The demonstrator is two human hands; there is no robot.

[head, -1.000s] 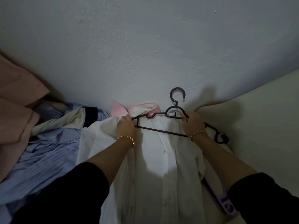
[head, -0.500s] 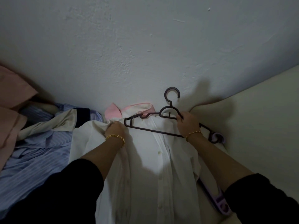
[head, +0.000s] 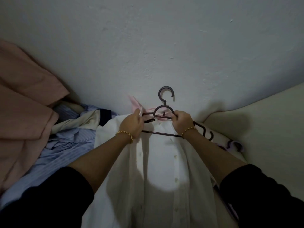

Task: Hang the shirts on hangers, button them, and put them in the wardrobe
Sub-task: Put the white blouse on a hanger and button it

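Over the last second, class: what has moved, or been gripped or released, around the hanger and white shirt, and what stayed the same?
The left hand let go of the shoulder of the white shirt and moved up towards the hanger, where it now pinches the pink collar. Unchanged: the right hand still grips the hanger near its neck; the blue striped shirt lies at left.

Background, non-task items.
Pale textured wall (head: 148, 38) fills the upper frame; peach fabric (head: 24, 96) bunched at left edge; cream padded surface (head: 271, 120) at right.
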